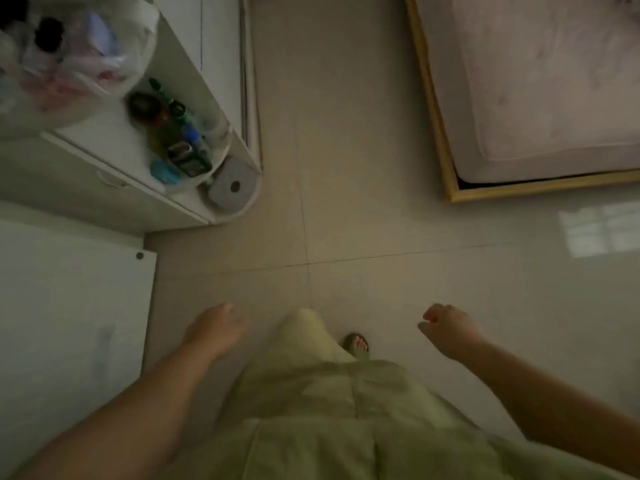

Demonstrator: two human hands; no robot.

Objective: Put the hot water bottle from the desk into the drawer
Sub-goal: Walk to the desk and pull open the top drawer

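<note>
1. Handling was a matter of judgement only: a hot water bottle, if filled, would likely be heavy, floppy and smooth-skinned, so the firmer neck, or a hand under the belly, seemed the safest hold.
2. Its look could not be given, since no hot water bottle could be made out; the white desk at the upper left held only a blurred plastic bag, a tray of small bottles and a grey roll.
3. A curved drawer handle showed on the desk front, and the drawer looked closed.
4. The left hand hung empty over the floor, fingers loosely spread.
5. The right hand was loosely curled with nothing in it, well apart from the desk.
6. A wood-framed mattress lay at the upper right.
</note>
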